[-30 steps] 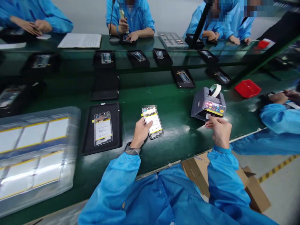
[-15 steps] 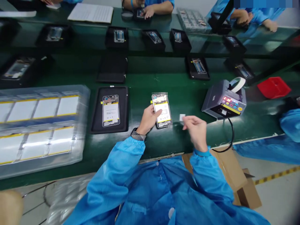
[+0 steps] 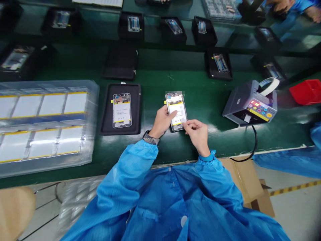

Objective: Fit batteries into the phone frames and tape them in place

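An opened phone (image 3: 173, 108) with a white, yellow-edged battery lies upright before me, its circuit board showing at the top. My left hand (image 3: 162, 122) grips it from the left side, thumb across the battery. At the phone's lower right edge, my right hand (image 3: 197, 134) pinches a small whitish piece of tape (image 3: 184, 121) against the lower end of the battery; the fingers partly cover it. To the left, a second opened phone (image 3: 122, 112) with a battery rests in a black tray (image 3: 135, 117).
A clear plastic tray (image 3: 92, 134) of batteries stands at left. On the right is a tape dispenser (image 3: 238, 102) with a tape tab sticking out, beside a red bin (image 3: 306, 92). Black trays (image 3: 120, 65) line the back, several holding phone frames. A person's hands (image 3: 283, 6) show at upper right.
My right hand has moved left with the piece of tape, from beside the phone onto its lower right part. My left hand keeps its grip. The whole view has shifted slightly.
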Motion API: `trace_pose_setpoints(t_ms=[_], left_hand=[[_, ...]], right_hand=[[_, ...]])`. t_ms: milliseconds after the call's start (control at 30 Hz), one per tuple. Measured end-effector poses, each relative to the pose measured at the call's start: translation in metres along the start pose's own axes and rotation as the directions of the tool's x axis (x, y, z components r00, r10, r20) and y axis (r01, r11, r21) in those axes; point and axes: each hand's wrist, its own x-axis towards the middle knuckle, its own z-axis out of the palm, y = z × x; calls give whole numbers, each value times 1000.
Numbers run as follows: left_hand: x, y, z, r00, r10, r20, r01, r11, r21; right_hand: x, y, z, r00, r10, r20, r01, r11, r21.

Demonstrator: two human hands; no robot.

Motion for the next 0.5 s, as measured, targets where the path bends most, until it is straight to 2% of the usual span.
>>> trace_pose_setpoints(t_ms=[300, 500], left_hand=[[1, -2, -2, 999, 24, -23, -23, 999, 37], [0, -2, -3, 1000, 30, -9, -29, 998, 56]], right_hand=[[0, 3, 4, 1000, -18, -21, 17, 999, -50], [5, 5, -5, 995, -94, 40, 101, 965, -240]])
